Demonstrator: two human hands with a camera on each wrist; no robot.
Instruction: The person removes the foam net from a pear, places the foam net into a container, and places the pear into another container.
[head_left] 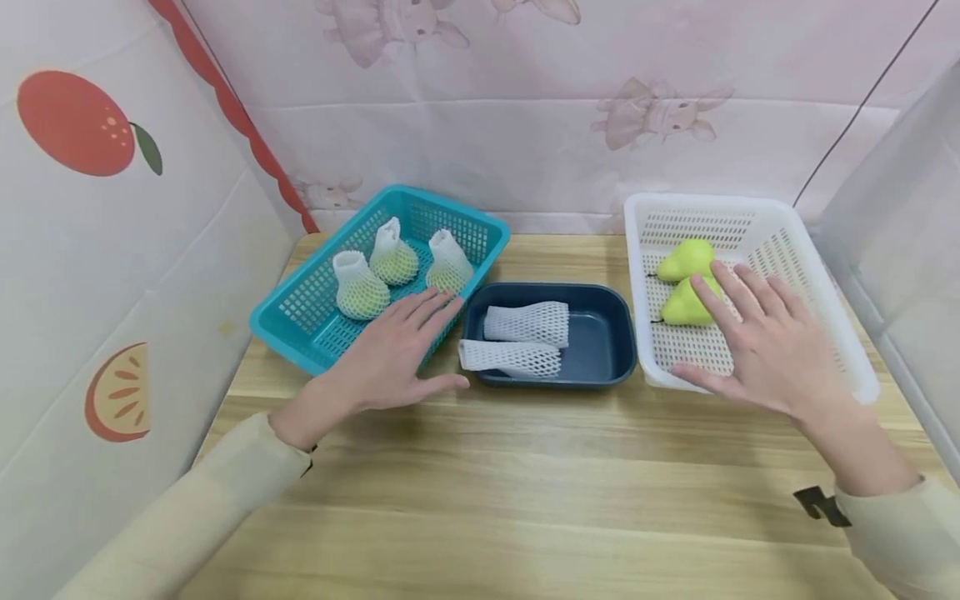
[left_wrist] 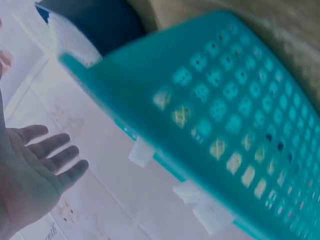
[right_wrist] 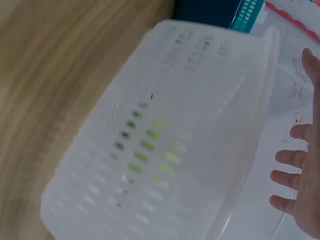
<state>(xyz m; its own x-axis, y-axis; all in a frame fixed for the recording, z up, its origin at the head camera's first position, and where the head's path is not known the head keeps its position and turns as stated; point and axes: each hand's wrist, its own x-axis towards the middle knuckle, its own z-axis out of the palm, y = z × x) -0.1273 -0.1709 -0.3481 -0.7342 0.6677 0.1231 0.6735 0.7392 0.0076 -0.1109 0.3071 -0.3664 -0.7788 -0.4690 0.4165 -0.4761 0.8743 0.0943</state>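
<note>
My left hand (head_left: 390, 350) hovers at the left basket (head_left: 303, 312), my right hand (head_left: 776, 354) above the right basket (head_left: 693, 223) of pears (head_left: 686, 260); both splayed.

Wood-grain tabletop (head_left: 480, 500) at six o'clock; rabbit print (head_left: 647, 115) on pale pink wall covering (head_left: 510, 167) at one o'clock; red fruit print (head_left: 75, 123) and scalloped red border (head_left: 234, 107) at ten o'clock

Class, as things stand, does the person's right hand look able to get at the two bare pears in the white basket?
Probably yes: the right hand is empty, its fingers spread over the open-topped white basket, and nothing appears to cover the two bare pears.
</note>
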